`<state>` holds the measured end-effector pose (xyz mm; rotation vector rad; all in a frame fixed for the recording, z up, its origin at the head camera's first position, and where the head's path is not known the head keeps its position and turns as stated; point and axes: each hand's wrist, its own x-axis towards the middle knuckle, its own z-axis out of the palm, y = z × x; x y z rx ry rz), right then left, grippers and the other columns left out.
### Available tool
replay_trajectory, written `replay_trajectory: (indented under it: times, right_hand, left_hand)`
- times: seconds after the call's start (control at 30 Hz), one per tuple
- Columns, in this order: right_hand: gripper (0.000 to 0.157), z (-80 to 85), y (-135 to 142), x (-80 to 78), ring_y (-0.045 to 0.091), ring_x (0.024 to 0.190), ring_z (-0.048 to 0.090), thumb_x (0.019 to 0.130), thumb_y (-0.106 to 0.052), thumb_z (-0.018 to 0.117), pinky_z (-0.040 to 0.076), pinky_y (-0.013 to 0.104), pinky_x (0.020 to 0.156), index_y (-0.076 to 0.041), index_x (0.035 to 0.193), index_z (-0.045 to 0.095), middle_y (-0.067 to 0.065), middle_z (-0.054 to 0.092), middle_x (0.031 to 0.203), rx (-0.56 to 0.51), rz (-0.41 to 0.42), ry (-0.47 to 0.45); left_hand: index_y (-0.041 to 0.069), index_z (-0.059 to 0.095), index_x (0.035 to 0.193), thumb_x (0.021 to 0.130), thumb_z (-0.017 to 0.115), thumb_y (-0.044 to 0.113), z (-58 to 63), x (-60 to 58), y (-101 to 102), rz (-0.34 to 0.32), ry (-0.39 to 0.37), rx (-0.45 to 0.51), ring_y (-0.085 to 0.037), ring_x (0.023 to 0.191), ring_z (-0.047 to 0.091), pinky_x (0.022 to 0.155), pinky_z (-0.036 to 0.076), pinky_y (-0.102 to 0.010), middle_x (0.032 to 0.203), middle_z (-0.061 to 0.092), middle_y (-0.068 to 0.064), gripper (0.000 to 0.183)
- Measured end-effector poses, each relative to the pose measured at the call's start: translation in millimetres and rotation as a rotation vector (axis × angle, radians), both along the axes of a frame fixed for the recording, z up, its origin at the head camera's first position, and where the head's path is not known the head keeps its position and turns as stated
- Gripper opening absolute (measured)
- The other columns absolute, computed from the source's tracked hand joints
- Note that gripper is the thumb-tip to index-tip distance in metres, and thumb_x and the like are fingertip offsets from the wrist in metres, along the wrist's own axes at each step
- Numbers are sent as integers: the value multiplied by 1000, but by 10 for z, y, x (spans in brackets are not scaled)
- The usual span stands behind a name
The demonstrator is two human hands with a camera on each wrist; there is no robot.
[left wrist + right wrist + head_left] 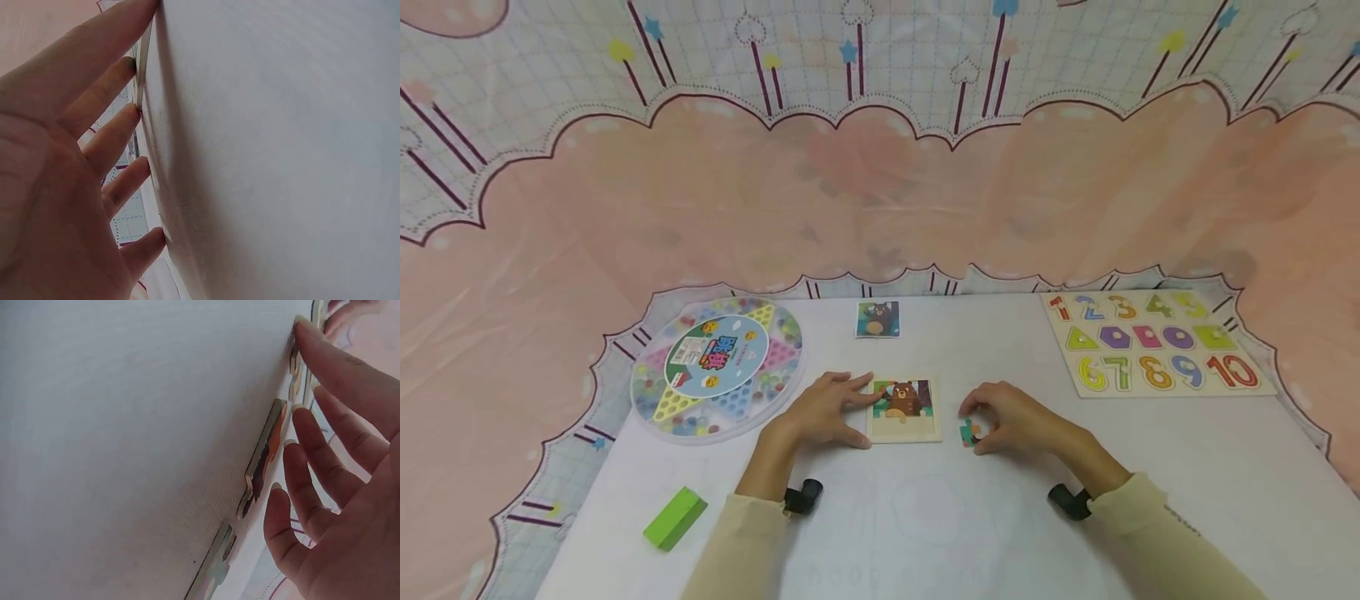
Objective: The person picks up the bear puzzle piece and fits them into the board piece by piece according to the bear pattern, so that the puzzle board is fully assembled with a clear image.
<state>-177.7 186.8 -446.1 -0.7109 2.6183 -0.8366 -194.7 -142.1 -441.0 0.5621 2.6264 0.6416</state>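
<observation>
A wooden tray puzzle (904, 431) with a bear picture in its upper part lies mid-table; its lower strip shows bare wood. My left hand (829, 410) steadies it from the left, fingers spread and fairly straight, thumb at the lower left corner. In the left wrist view, the left fingertips (130, 115) meet the tray's edge. Right of the tray, my right hand (1018, 425) pinches a green and orange puzzle piece (967, 434) between thumb and bent index finger. Two more pieces, one orange and brown (267, 456), one pale green (215, 569), lie beneath this hand.
A small bear picture card (877, 319) lies behind the tray. At the left are a round Chinese checkers box (718, 367) and a green block (675, 518). A number and shape board (1157, 346) lies at the back right. Patterned cloth hangs behind the white table (880, 533).
</observation>
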Motion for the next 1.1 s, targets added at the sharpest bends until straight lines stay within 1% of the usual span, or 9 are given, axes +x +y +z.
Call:
replay_trajectory:
  times: [0.07,0.27,0.4,0.5,0.63,0.73,0.83,0.97,1.1]
  right_hand:
    - [43,-1,-2,3,15,99,53,73,-17,92,48,28,88,-14,111,72,-2,72,113,-7,4,1]
    - [35,-10,-14,-15,14,105,57,75,-15,90,48,31,94,-18,106,75,-4,73,111,-26,34,3]
    - [29,-4,-29,-14,14,98,54,76,-14,89,46,25,85,-17,103,76,-4,74,107,-45,30,-15]
    - [27,-4,-25,-7,15,95,53,77,-12,88,46,22,80,-16,101,77,-4,73,106,-56,17,-35]
    - [25,-18,-7,2,13,95,55,78,-13,88,49,23,83,-17,100,77,-5,74,104,-45,8,-36]
    - [24,-27,-14,7,12,95,55,78,-14,88,49,24,85,-18,99,76,-7,74,104,-31,4,-30]
    - [24,-30,-35,11,12,95,54,79,-14,87,48,25,84,-19,99,76,-7,72,104,-25,-1,-27]
    - [24,-25,-62,24,11,94,55,78,-13,87,49,23,83,-20,98,74,-8,69,102,-20,-14,-20]
    - [20,-8,-62,44,10,92,56,79,-12,87,51,20,79,-19,93,76,-7,66,100,-33,-26,-38]
  left_hand:
    - [29,60,143,76,89,36,-9,-4,2,-2,2,-4,-31,158,25,124,31,-59,167,35,8,74]
    - [30,59,143,75,90,37,-12,-7,-11,-4,16,-14,-32,157,26,124,30,-60,167,36,8,75]
    - [30,60,142,75,90,36,-21,-4,-19,-3,18,-10,-32,157,26,124,30,-60,167,36,8,74]
    - [29,61,142,74,90,36,-28,-7,-13,-5,21,0,-33,157,27,124,30,-60,166,36,8,74]
    - [29,61,142,74,90,36,-33,6,1,-3,16,13,-33,156,27,124,30,-61,166,37,7,75]
    - [29,61,142,73,90,36,-39,23,-3,1,14,14,-33,156,27,124,30,-61,166,37,7,75]
    - [29,61,142,73,91,36,-45,31,-18,9,14,12,-32,157,27,123,30,-61,166,37,7,75]
    - [28,61,142,73,91,35,-49,27,-27,1,26,13,-33,156,28,123,30,-61,166,37,7,75]
    - [29,61,142,73,91,35,-42,21,-10,-6,23,25,-33,157,27,124,30,-60,166,37,7,75]
